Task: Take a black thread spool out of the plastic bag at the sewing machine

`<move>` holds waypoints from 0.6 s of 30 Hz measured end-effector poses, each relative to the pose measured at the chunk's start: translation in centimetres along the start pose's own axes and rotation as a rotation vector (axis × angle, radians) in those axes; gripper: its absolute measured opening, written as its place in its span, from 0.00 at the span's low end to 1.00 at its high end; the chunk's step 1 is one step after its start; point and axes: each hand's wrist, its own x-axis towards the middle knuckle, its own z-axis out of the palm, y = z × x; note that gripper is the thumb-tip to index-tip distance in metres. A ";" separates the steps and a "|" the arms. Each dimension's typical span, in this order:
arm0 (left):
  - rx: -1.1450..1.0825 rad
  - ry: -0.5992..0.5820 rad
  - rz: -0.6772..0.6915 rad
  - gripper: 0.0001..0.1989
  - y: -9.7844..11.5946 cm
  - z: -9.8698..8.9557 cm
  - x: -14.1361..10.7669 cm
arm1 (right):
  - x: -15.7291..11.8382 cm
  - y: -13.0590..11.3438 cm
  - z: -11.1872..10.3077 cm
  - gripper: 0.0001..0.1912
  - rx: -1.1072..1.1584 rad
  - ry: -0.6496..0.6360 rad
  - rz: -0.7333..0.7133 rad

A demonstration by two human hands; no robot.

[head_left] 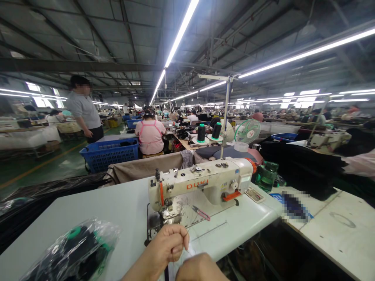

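Note:
My left hand (172, 244) is closed in a pinch just in front of the sewing machine (199, 183), near its needle end. A thin thread (188, 228) shows faintly at its fingertips. Close beside it on the right, my right hand (199, 268) is curled, its back toward me; the frame's bottom edge cuts it off, and its fingertips are hidden. Something small and whitish lies between the hands, too blurred to name. On the machine bed rests a pair of thread snips (201, 213) with pink handles.
A clear plastic bag (84, 249) of dark thread cones lies left on the table (123, 210). Behind the machine stand two black thread cones (201, 133) and a green fan (247, 130). A green jar (267, 177) sits right. A blue crate (111, 154) and a seated co-worker (150, 134) are ahead.

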 end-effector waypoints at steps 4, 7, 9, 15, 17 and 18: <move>0.054 -0.004 0.005 0.07 -0.4 -0.8 -0.8 | 1.6 1.1 -3.8 0.18 -0.102 0.454 0.105; 0.106 0.002 -0.008 0.07 -0.8 -1.0 -1.0 | 3.3 3.0 -6.0 0.15 -0.368 0.562 0.252; 0.136 0.009 -0.030 0.07 -0.9 -1.0 -1.1 | 4.3 4.8 -6.8 0.14 -0.528 0.545 0.324; 0.254 -0.014 -0.112 0.09 -1.0 -0.8 -1.1 | 5.6 9.0 -6.8 0.17 -0.767 0.380 0.367; 0.283 -0.021 -0.144 0.10 -1.1 -1.0 -1.2 | 5.4 9.9 -6.1 0.15 -0.805 0.340 0.366; 0.289 -0.021 -0.157 0.10 -1.2 -1.2 -1.3 | 5.2 10.3 -5.8 0.15 -0.838 0.334 0.364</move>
